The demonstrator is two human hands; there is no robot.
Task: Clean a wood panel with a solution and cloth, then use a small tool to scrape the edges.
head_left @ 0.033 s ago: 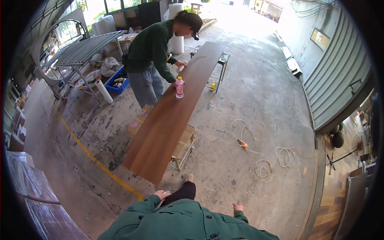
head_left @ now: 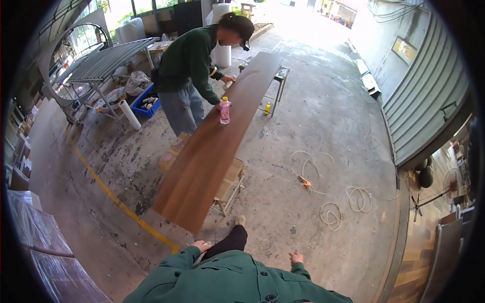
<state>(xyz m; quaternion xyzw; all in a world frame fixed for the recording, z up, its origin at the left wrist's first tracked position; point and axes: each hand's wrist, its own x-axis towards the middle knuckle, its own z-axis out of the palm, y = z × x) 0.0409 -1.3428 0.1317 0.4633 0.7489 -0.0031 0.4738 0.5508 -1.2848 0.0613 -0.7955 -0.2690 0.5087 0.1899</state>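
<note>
My left hand (head_left: 202, 245) hangs beside my dark-trousered leg, fingers loosely apart, just below the near end of a long brown wood-grain panel (head_left: 194, 174). It holds nothing I can see and does not touch the panel. Out to the right, my right hand (head_left: 296, 257) hangs over the concrete with fingers loosely out and nothing visible in them. A pink bottle with a yellow cap (head_left: 225, 112) stands upright on the panel. A co-worker in a green top (head_left: 187, 59) bends over its far left side, one hand (head_left: 228, 79) at a small pale object.
Cardboard (head_left: 230, 179) and a metal stand (head_left: 277, 91) support the panel. A yellow bottle (head_left: 268, 107) is near the stand. A coiled pale cable (head_left: 331, 216) lies on the floor at right. Left are a blue crate (head_left: 146, 103), a slatted metal frame (head_left: 103, 63) and wrapped boxes (head_left: 43, 227).
The whole view has shifted slightly. My shoe shows a little farther forward, and my right hand has moved slightly up and left in the picture. The bottle stays on the panel.
</note>
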